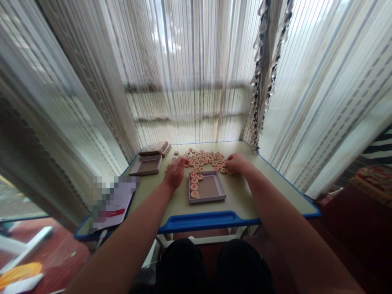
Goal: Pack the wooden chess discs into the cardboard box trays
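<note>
Several round wooden game pieces [202, 157] with red marks lie scattered across the far half of a small table [241, 196]. A shallow grey box tray [210, 188] sits in the middle, with several pieces [194, 185] lined up along its left side. My left hand [175, 172] reaches to the left end of the scatter, fingers curled down onto the pieces. My right hand [239, 163] rests on the pieces at the right end, fingers bent over them. What either hand holds is hidden.
A second shallow tray [146, 165] and a folded brown board [154, 148] lie at the far left. A white sheet [112, 204] hangs over the left corner. The table has a blue rim and front trough [199, 221]. Striped sheer curtains [196, 69] surround it.
</note>
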Demonstrator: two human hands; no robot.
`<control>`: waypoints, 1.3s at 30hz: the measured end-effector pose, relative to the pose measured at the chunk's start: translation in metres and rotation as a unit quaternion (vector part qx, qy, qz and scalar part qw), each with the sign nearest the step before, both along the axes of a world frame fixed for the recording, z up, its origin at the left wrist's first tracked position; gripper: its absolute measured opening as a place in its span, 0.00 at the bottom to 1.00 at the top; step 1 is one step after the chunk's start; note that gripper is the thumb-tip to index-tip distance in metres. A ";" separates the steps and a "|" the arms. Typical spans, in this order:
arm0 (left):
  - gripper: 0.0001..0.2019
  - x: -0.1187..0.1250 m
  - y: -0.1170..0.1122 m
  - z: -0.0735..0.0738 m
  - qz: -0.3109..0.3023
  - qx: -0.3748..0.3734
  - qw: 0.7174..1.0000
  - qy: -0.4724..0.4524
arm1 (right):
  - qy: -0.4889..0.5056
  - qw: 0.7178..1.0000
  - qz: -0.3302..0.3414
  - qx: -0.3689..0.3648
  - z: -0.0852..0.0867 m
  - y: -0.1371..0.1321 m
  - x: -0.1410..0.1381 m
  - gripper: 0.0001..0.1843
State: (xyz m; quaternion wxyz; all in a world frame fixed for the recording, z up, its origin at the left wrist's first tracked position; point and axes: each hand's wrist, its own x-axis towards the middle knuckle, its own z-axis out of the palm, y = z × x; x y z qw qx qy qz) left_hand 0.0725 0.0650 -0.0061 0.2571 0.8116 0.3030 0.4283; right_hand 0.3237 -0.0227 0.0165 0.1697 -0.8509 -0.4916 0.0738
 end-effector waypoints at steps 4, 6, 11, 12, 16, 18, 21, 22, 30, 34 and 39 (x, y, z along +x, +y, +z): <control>0.24 -0.003 -0.003 0.004 0.033 0.024 0.998 0.052 | 0.009 0.999 0.028 0.016 0.001 -0.001 -0.002 0.13; 0.24 -0.003 -0.004 0.005 0.039 0.036 0.997 0.059 | 0.016 0.999 0.045 0.024 0.003 -0.002 -0.004 0.12; 0.23 -0.003 -0.004 0.007 0.049 0.072 0.993 0.081 | -0.019 0.996 0.039 0.072 0.010 -0.007 -0.004 0.16; 0.22 -0.003 -0.004 0.007 0.047 0.079 0.992 0.085 | -0.033 0.996 0.032 0.076 0.011 -0.007 -0.003 0.17; 0.22 -0.003 -0.005 0.008 0.055 0.110 0.989 0.086 | -0.053 0.998 0.020 0.039 0.009 -0.008 0.000 0.14; 0.23 -0.003 -0.004 0.008 0.081 0.136 0.983 0.087 | -0.049 0.998 0.020 0.030 0.007 -0.007 0.000 0.13; 0.23 -0.004 -0.001 0.008 0.146 0.165 0.972 0.082 | -0.047 0.998 0.017 0.027 0.006 -0.006 -0.002 0.13; 0.23 -0.005 0.000 0.008 0.166 0.165 0.969 0.078 | -0.046 0.998 0.017 0.028 0.006 -0.005 -0.002 0.13; 0.23 -0.005 -0.001 0.006 0.174 0.116 0.975 0.072 | -0.021 1.000 -0.001 0.024 0.007 -0.006 -0.006 0.14; 0.23 -0.005 0.000 0.006 0.183 0.131 0.969 0.101 | 0.035 0.999 -0.010 -0.021 0.006 -0.006 -0.006 0.15; 0.22 -0.005 0.002 0.006 0.204 0.172 0.955 0.131 | 0.102 0.994 -0.024 -0.032 0.010 -0.006 -0.005 0.18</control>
